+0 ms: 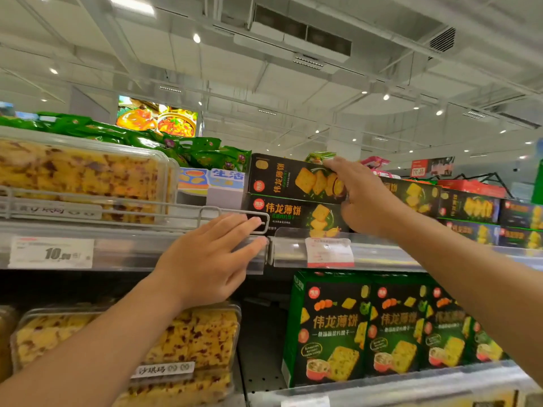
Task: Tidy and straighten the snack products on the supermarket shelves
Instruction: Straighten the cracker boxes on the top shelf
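Two dark cracker boxes lie stacked on the upper shelf. My right hand (pixel 363 198) grips the right end of the top black cracker box (pixel 289 177), fingers over its top edge and thumb below. The lower cracker box (pixel 293 214) sits under it. My left hand (pixel 211 257) rests flat with straight fingers on the clear price rail (pixel 132 251) and the wire shelf guard (pixel 235 212), left of the boxes. It holds nothing.
Clear tubs of yellow cake (pixel 79 177) fill the upper shelf's left; more tubs (pixel 188 336) sit below. Green cracker boxes (pixel 332 327) stand on the lower right shelf. Green snack bags (pixel 205 154) lie behind, and more dark boxes (pixel 467 207) extend right.
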### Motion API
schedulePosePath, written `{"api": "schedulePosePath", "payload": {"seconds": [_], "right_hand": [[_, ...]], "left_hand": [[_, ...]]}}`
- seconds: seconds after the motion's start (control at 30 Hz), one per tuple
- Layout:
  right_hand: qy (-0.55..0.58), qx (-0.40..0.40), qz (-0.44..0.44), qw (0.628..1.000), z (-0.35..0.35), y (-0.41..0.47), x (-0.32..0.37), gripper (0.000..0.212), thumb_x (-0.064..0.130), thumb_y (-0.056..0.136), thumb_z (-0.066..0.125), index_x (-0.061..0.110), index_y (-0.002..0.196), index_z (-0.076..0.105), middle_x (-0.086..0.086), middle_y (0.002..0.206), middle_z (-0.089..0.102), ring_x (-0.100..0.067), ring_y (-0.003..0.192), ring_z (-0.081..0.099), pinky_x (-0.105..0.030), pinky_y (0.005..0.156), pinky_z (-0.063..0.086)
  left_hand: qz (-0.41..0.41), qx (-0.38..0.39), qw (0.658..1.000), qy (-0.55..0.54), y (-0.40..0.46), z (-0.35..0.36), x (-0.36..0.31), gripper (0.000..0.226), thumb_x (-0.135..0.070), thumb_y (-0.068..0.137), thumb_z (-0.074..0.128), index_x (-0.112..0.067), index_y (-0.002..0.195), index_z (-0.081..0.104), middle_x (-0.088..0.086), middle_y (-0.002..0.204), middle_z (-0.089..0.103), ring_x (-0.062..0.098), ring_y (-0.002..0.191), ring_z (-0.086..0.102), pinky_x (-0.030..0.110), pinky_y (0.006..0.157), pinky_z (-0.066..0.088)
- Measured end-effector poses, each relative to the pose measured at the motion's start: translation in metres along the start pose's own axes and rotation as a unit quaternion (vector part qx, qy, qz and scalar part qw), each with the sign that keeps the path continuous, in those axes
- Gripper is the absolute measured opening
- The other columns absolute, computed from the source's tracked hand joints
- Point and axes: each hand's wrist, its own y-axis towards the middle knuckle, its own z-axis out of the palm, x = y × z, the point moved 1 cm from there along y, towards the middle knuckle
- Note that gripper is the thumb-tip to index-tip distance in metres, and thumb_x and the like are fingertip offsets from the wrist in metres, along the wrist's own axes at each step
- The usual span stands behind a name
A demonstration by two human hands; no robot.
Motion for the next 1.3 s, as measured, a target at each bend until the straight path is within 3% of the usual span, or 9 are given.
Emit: {"api": "schedulePosePath", "payload": {"seconds": [0.1, 0.2, 0.43, 0.6, 0.83, 1.0, 1.1, 1.23, 1.3], "right_hand": [[0.011, -0.031, 0.034, 0.999, 0.016, -0.060, -0.030, 0.080, -0.002, 0.086, 0.055, 0.030, 0.152, 0.023, 0.005, 0.160, 0.023, -0.017, 0.148, 0.014, -0.035, 0.116, 0.014], [-0.001, 0.018, 0.084, 0.996, 0.026, -0.107, -0.068, 0.069, 0.010, 0.095, 0.055, 0.030, 0.152, 0.023, 0.005, 0.160, 0.021, -0.016, 0.148, 0.012, -0.036, 0.117, 0.016], [-0.035, 0.075, 0.169, 0.982, 0.029, -0.158, -0.156, 0.070, 0.028, 0.098, 0.053, 0.029, 0.155, 0.012, 0.004, 0.163, 0.009, -0.021, 0.149, 0.009, -0.041, 0.120, 0.018], [-0.048, 0.047, 0.179, 0.982, 0.034, -0.153, -0.208, 0.082, 0.033, 0.095, 0.058, 0.031, 0.155, 0.002, -0.001, 0.164, -0.007, -0.026, 0.150, 0.002, -0.042, 0.120, 0.016], [-0.051, 0.055, 0.070, 0.995, 0.049, -0.154, -0.255, 0.092, 0.026, 0.087, 0.059, 0.032, 0.153, -0.005, -0.002, 0.163, -0.013, -0.022, 0.149, -0.012, -0.037, 0.118, -0.001], [0.033, 0.075, -0.008, 0.997, 0.024, -0.163, -0.297, 0.087, 0.017, 0.083, 0.063, 0.028, 0.154, 0.015, 0.003, 0.164, 0.004, -0.015, 0.149, 0.003, -0.031, 0.116, 0.006], [0.050, 0.069, 0.016, 0.996, 0.013, -0.178, -0.332, 0.084, 0.015, 0.084, 0.064, 0.030, 0.153, 0.017, 0.005, 0.163, 0.007, -0.016, 0.149, 0.006, -0.034, 0.118, 0.013], [0.052, 0.048, 0.055, 0.996, 0.006, -0.201, -0.388, 0.081, 0.018, 0.088, 0.060, 0.031, 0.154, 0.015, 0.007, 0.163, 0.006, -0.015, 0.149, 0.002, -0.031, 0.116, 0.009], [0.050, 0.039, 0.074, 0.995, 0.002, -0.209, -0.415, 0.081, 0.020, 0.089, 0.060, 0.033, 0.153, 0.014, 0.008, 0.162, 0.005, -0.014, 0.149, 0.000, -0.030, 0.115, 0.007]], "left_hand": [[-0.037, -0.033, 0.998, -0.050, 0.002, 0.002, -0.001, 0.039, -0.025, 0.087, 0.054, -0.014, 0.121, 0.068, 0.014, 0.133, 0.059, 0.033, 0.120, 0.054, 0.049, 0.090, 0.052], [-0.096, -0.089, 0.990, -0.050, 0.010, 0.007, -0.017, 0.036, -0.023, 0.085, 0.048, -0.010, 0.108, 0.071, 0.014, 0.120, 0.063, 0.033, 0.108, 0.053, 0.048, 0.082, 0.050], [-0.286, -0.074, 0.955, -0.015, 0.040, 0.015, -0.072, 0.035, -0.015, 0.079, 0.043, 0.001, 0.102, 0.065, 0.027, 0.112, 0.052, 0.050, 0.106, 0.045, 0.057, 0.084, 0.039], [-0.233, -0.096, 0.967, -0.038, 0.075, 0.018, -0.127, 0.040, -0.014, 0.072, 0.038, 0.000, 0.097, 0.065, 0.029, 0.125, 0.049, 0.052, 0.119, 0.042, 0.063, 0.098, 0.029], [-0.137, -0.045, 0.981, -0.131, 0.206, 0.038, -0.233, 0.039, -0.018, 0.064, 0.056, -0.014, 0.101, 0.069, 0.016, 0.124, 0.057, 0.037, 0.124, 0.043, 0.051, 0.104, 0.024], [-0.150, 0.006, 0.976, -0.160, 0.276, 0.057, -0.285, 0.043, -0.022, 0.065, 0.061, -0.017, 0.107, 0.070, 0.010, 0.123, 0.060, 0.034, 0.123, 0.049, 0.056, 0.099, 0.038], [-0.136, 0.028, 0.980, -0.142, 0.300, 0.071, -0.305, 0.042, -0.024, 0.068, 0.058, -0.014, 0.107, 0.071, 0.012, 0.120, 0.064, 0.036, 0.120, 0.054, 0.056, 0.096, 0.042], [-0.053, 0.037, 0.994, -0.087, 0.326, 0.101, -0.328, 0.058, -0.034, 0.073, 0.039, -0.008, 0.113, 0.072, 0.019, 0.123, 0.065, 0.040, 0.116, 0.060, 0.051, 0.101, 0.030], [-0.025, 0.047, 0.996, -0.070, 0.333, 0.120, -0.340, 0.062, -0.037, 0.075, 0.038, -0.007, 0.118, 0.071, 0.022, 0.128, 0.063, 0.041, 0.116, 0.061, 0.055, 0.099, 0.036]]}}
